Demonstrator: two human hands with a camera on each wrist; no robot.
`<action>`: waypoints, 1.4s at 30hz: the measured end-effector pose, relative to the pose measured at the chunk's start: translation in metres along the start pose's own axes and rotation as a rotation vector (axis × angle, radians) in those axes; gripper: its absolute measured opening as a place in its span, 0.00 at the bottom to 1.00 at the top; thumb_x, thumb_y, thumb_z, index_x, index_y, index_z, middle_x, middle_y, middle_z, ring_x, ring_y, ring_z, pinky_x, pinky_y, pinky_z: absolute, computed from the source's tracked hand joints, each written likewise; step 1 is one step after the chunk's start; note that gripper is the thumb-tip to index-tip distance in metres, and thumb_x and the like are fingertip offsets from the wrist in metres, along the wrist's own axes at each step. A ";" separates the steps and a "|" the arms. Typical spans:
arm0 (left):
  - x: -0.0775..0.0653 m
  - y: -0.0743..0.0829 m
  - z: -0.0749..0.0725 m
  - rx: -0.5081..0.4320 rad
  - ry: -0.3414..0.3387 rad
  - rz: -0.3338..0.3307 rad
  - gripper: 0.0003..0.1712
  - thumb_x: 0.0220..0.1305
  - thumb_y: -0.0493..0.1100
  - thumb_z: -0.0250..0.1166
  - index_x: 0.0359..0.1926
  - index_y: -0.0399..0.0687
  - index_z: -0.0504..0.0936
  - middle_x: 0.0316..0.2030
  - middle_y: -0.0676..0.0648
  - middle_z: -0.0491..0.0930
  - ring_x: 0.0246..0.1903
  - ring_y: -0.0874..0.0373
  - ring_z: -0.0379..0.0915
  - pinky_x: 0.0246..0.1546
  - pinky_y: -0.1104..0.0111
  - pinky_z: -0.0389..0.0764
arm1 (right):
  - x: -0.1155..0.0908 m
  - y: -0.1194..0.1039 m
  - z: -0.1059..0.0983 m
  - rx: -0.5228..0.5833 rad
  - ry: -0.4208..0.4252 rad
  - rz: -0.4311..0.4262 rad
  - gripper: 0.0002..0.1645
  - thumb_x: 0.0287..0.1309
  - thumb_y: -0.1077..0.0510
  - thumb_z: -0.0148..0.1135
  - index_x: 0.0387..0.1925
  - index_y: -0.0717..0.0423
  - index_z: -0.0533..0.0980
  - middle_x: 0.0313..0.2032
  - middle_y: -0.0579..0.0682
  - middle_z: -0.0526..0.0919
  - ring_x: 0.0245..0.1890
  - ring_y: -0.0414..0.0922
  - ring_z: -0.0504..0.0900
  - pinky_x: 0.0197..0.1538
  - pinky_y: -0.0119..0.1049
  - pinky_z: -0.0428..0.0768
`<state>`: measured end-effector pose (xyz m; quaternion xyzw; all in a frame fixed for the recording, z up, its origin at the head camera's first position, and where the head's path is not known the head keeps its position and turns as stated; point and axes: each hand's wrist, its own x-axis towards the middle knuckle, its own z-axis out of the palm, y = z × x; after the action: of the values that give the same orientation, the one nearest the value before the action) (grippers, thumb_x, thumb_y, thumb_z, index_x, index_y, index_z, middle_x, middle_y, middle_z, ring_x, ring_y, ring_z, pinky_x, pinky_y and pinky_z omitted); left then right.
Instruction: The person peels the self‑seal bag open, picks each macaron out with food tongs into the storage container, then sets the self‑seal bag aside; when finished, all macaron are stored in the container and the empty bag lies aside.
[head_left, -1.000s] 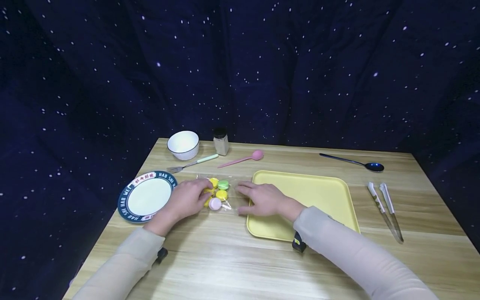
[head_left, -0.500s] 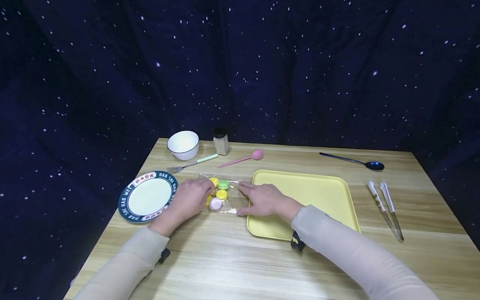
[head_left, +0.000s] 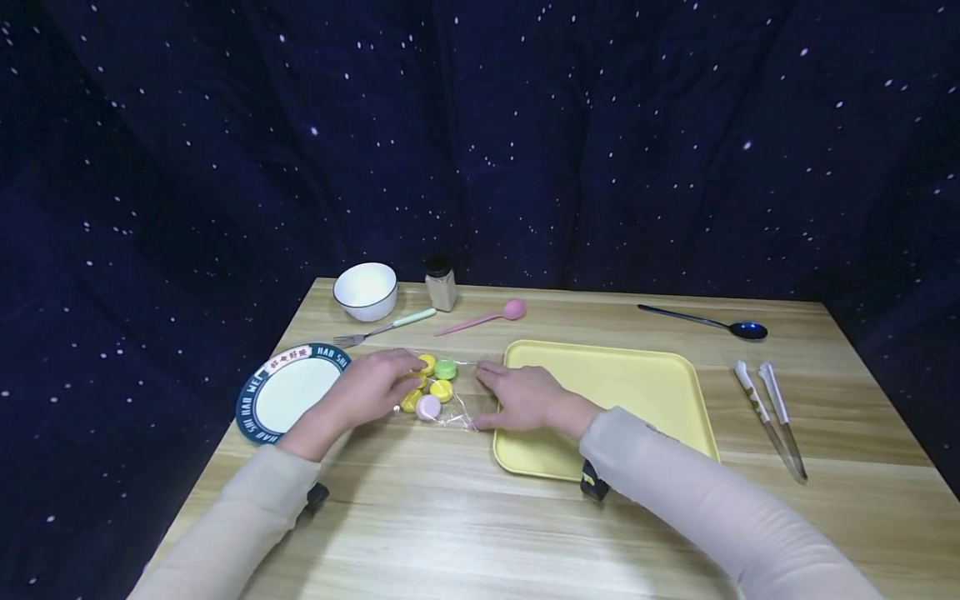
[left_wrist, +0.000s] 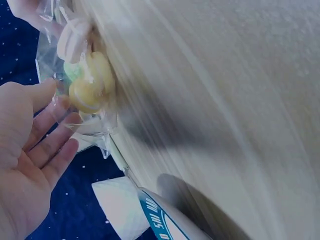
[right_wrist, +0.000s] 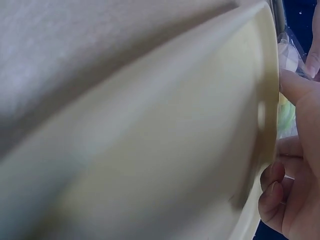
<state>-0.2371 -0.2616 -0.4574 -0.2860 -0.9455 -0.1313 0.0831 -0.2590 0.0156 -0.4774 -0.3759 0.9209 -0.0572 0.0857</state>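
Observation:
A clear plastic bag [head_left: 459, 410] lies at the tray's left edge. Inside it are several macarons: a pink one [head_left: 428, 407], a green one [head_left: 446, 369] and yellow ones [head_left: 441, 391]. My left hand [head_left: 371, 387] is at the bag's left end, thumb and fingers apart. In the left wrist view, fingertips of this left hand [left_wrist: 30, 145] overlap the loose film. At the bag's right end is my right hand [head_left: 528, 398], thumb and forefinger spread at its two corners. The right wrist view shows two fingers of the right hand [right_wrist: 295, 170] bent beside the yellow tray [right_wrist: 190, 125].
A blue-rimmed plate [head_left: 255, 387] stands left of the bag. Behind are a white bowl [head_left: 365, 292], a jar [head_left: 441, 290], a green-handled fork [head_left: 390, 326] and a pink spoon [head_left: 487, 317]. To the right lie a dark blue spoon [head_left: 705, 321] and tongs [head_left: 772, 417].
My left fingertips, drawn together at the bag half a second ago, are spread again, and that hand sits slightly farther left. The right hand has barely moved.

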 end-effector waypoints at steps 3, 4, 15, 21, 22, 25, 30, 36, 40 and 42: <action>0.002 -0.002 0.000 0.003 0.000 0.040 0.08 0.62 0.45 0.66 0.42 0.52 0.86 0.42 0.54 0.82 0.44 0.59 0.78 0.48 0.61 0.77 | 0.001 0.001 0.002 -0.013 0.000 0.011 0.58 0.50 0.20 0.49 0.72 0.50 0.55 0.71 0.47 0.55 0.51 0.54 0.78 0.47 0.46 0.77; 0.002 -0.002 -0.002 0.003 0.006 0.048 0.07 0.62 0.44 0.66 0.40 0.52 0.86 0.40 0.55 0.82 0.42 0.60 0.78 0.46 0.62 0.78 | 0.001 0.000 0.002 -0.018 -0.003 0.014 0.57 0.50 0.20 0.49 0.72 0.50 0.55 0.72 0.46 0.55 0.51 0.53 0.78 0.47 0.46 0.77; 0.008 -0.002 -0.007 0.049 0.008 0.063 0.10 0.59 0.49 0.68 0.40 0.53 0.86 0.38 0.56 0.83 0.39 0.60 0.79 0.43 0.61 0.78 | 0.001 -0.001 0.000 -0.016 0.000 0.029 0.59 0.48 0.19 0.50 0.72 0.52 0.56 0.71 0.48 0.56 0.53 0.54 0.77 0.51 0.48 0.76; 0.010 -0.001 -0.002 0.117 -0.008 0.101 0.03 0.61 0.45 0.66 0.35 0.54 0.84 0.34 0.58 0.80 0.34 0.61 0.77 0.44 0.61 0.76 | 0.002 -0.001 0.002 -0.001 -0.007 0.031 0.58 0.49 0.20 0.51 0.71 0.52 0.57 0.71 0.48 0.56 0.52 0.55 0.77 0.49 0.48 0.76; 0.010 0.000 -0.002 0.128 -0.001 0.109 0.02 0.62 0.44 0.65 0.35 0.54 0.84 0.34 0.58 0.80 0.34 0.61 0.76 0.44 0.61 0.76 | 0.002 -0.001 0.003 -0.002 -0.006 0.032 0.58 0.49 0.20 0.51 0.71 0.52 0.57 0.71 0.48 0.56 0.52 0.55 0.78 0.49 0.48 0.77; 0.010 0.002 -0.005 0.142 0.044 0.134 0.02 0.63 0.42 0.63 0.35 0.52 0.82 0.33 0.56 0.79 0.34 0.59 0.76 0.44 0.59 0.75 | 0.002 -0.001 0.003 -0.010 -0.004 0.035 0.58 0.49 0.20 0.51 0.71 0.52 0.57 0.71 0.48 0.56 0.51 0.54 0.78 0.47 0.47 0.77; 0.007 -0.001 -0.008 0.146 0.073 0.145 0.02 0.63 0.42 0.63 0.36 0.52 0.81 0.32 0.56 0.79 0.34 0.58 0.76 0.43 0.59 0.74 | 0.002 -0.002 0.004 -0.012 -0.005 0.035 0.59 0.48 0.20 0.51 0.71 0.51 0.56 0.71 0.47 0.56 0.50 0.54 0.79 0.46 0.47 0.77; 0.002 -0.007 -0.007 0.139 0.057 0.131 0.02 0.63 0.44 0.64 0.37 0.55 0.81 0.33 0.58 0.79 0.33 0.59 0.76 0.42 0.60 0.74 | 0.002 -0.004 0.002 -0.013 0.003 0.030 0.57 0.50 0.21 0.51 0.71 0.51 0.57 0.71 0.47 0.57 0.52 0.54 0.77 0.48 0.47 0.77; 0.002 -0.009 -0.007 0.113 0.054 0.161 0.05 0.63 0.45 0.65 0.39 0.53 0.84 0.35 0.57 0.81 0.36 0.59 0.78 0.43 0.59 0.75 | 0.003 -0.004 -0.001 -0.023 0.041 0.039 0.54 0.52 0.23 0.52 0.70 0.51 0.60 0.70 0.49 0.60 0.52 0.54 0.78 0.46 0.48 0.78; 0.002 -0.009 -0.007 0.111 0.054 0.180 0.06 0.62 0.44 0.65 0.39 0.52 0.85 0.36 0.55 0.82 0.37 0.58 0.78 0.44 0.59 0.75 | 0.003 -0.005 -0.002 -0.028 0.038 0.044 0.54 0.51 0.23 0.53 0.70 0.51 0.60 0.70 0.49 0.60 0.51 0.54 0.79 0.45 0.47 0.78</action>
<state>-0.2431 -0.2694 -0.4520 -0.3610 -0.9193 -0.0786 0.1355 -0.2582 0.0103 -0.4752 -0.3557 0.9311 -0.0494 0.0640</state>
